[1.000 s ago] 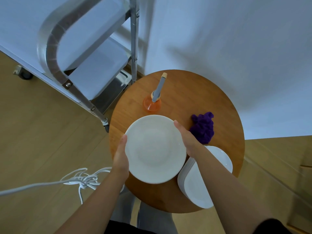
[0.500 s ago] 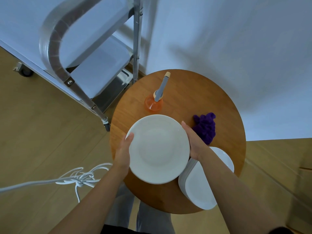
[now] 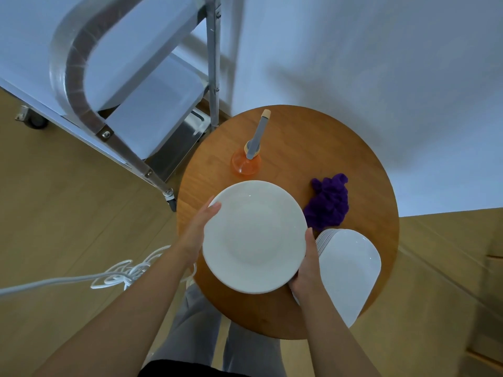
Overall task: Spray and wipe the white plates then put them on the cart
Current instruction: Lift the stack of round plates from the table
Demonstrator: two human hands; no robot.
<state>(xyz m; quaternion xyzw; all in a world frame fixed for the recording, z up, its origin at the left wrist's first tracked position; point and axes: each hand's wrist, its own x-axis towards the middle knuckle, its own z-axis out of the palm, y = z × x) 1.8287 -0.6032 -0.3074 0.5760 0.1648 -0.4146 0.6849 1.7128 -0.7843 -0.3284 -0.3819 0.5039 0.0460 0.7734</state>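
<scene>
Round white ceramic plate (image 3: 254,236) was held level over the round wooden table (image 3: 299,137) | left hand (image 3: 197,235) and right hand (image 3: 306,268) clasped opposite rims | advice: set it flat near the orange spray bottle (image 3: 246,163) and purple cloth (image 3: 328,204).

— What stands around you on the round table (image 3: 299,317)?

— A spray bottle (image 3: 246,161) near the far edge; a purple cloth (image 3: 328,204) and stacked plates (image 3: 351,268) along the right edge.

— And toward the cart (image 3: 152,104)?

— Bare wood along the table's left edge, but the cart's metal post (image 3: 212,63) stands just beyond it.
</scene>
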